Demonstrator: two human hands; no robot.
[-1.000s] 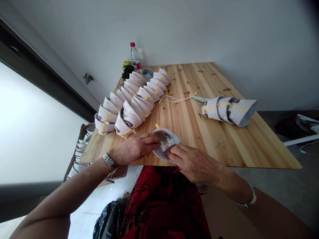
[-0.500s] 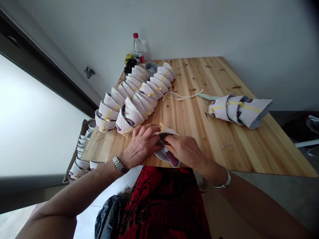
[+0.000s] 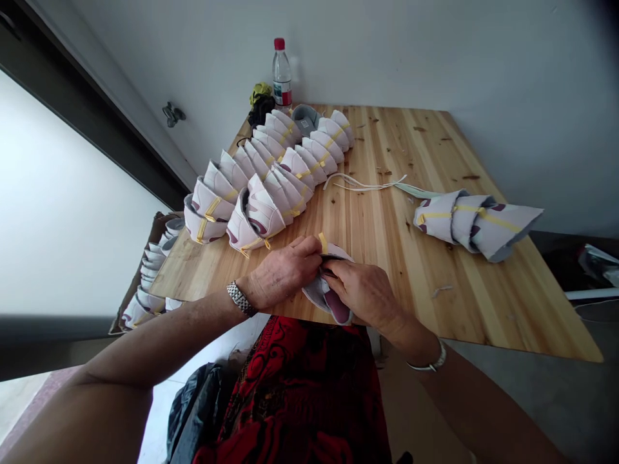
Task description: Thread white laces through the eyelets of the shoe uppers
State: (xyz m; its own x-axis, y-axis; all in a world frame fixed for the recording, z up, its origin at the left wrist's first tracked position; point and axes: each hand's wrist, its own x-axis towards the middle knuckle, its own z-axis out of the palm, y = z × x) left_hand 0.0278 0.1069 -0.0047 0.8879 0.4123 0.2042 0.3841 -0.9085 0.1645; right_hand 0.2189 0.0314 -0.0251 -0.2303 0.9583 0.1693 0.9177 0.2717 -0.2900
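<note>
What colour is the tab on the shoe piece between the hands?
The tab is yellow, best seen in the head view.

a shoe upper (image 3: 337, 306) is at the front edge of the table (image 3: 382, 251), stacked rows (image 3: 265, 205) left, bottle (image 3: 282, 78) behind them.

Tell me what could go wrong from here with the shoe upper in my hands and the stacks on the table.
The shoe upper is at the near edge of the table, so it might slip off if the left hand and right hand loosen. The leftmost stack of uppers lies close to the table's left edge; a bump could knock some off.
</note>
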